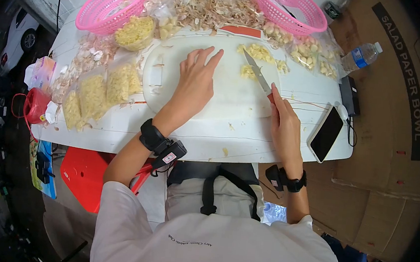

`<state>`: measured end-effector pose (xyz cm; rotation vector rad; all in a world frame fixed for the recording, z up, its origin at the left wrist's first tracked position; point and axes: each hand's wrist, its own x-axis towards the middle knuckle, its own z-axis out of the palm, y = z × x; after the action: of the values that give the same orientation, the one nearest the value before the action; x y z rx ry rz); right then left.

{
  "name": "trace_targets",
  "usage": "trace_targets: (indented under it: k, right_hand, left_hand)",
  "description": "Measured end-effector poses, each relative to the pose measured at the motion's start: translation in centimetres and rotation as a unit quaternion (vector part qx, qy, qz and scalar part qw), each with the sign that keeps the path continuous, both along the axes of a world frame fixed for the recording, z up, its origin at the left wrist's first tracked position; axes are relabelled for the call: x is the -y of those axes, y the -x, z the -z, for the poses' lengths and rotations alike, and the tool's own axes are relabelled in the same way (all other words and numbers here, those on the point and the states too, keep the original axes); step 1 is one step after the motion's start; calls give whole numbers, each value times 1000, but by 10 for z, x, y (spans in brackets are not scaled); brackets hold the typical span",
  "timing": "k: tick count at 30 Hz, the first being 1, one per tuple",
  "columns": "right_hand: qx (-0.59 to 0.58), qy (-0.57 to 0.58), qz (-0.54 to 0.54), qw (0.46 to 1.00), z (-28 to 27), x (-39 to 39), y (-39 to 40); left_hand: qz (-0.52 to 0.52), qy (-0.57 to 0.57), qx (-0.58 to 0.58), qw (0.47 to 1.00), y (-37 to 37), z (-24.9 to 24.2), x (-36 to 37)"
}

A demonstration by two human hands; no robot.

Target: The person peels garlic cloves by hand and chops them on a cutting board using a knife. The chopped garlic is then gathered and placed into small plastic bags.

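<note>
Chopping garlic on a white cutting board (pixel 212 101), a person in a white shirt works at a crowded white table (pixel 249 144). The right hand (pixel 284 125) is closed around the handle of a knife (pixel 258 74), whose blade points away from the body, its tip resting beside a small heap of chopped garlic (pixel 256 60) at the board's far right corner. The left hand (pixel 197 80) lies flat on the middle of the board, fingers spread and holding nothing, apart from the blade.

The work appears to be in its cutting stage: some garlic on the board is already minced, the pile lying loosely scattered. A next stroke would call for the free hand to steady or gather the pieces while staying off the edge, and for the blade to come down over the heap rather than the bare board.

Two pink baskets (pixel 114 3) stand at the far edge of the table; what either one holds cannot be made out. Between them lies a drift of dry garlic skins (pixel 216 7). Clear bags of chopped garlic (pixel 106 89) lie left of the board, several looking full, with one more open bag (pixel 134 32) just under the left basket. Bags of peeled cloves (pixel 309 52) sit on the right. A phone (pixel 326 133) lies face up near the right hand, and a water bottle (pixel 361 57) rests on cardboard beyond the table.
</note>
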<state>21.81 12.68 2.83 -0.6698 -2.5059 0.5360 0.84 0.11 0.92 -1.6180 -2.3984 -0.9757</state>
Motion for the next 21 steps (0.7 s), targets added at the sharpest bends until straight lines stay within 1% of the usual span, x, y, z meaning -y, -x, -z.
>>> trace_targets:
  k: [5,7,11,15,20,21]
  right_hand:
    - [20,4,-10,1000,10,-1,-1]
    - [43,-10,-9,999,13,0,0]
    - [39,-20,-10,999,21,1,1]
    - [65,-42,5,997,28,9,3]
    - [80,-56,9,995,25,3,1]
    - [60,-45,-10,997,21,-1,-1]
  left_hand:
    - [5,-5,4,1000,-1,2,0]
    - [2,2,-7,1000,0,4,-1]
    - [9,-4,-4,1000,-1,3,0]
    - [8,-4,-2,1000,-1,6,0]
    - [7,-8,-4,1000,1,5,-1]
    - [5,-3,-5,1000,1,5,-1]
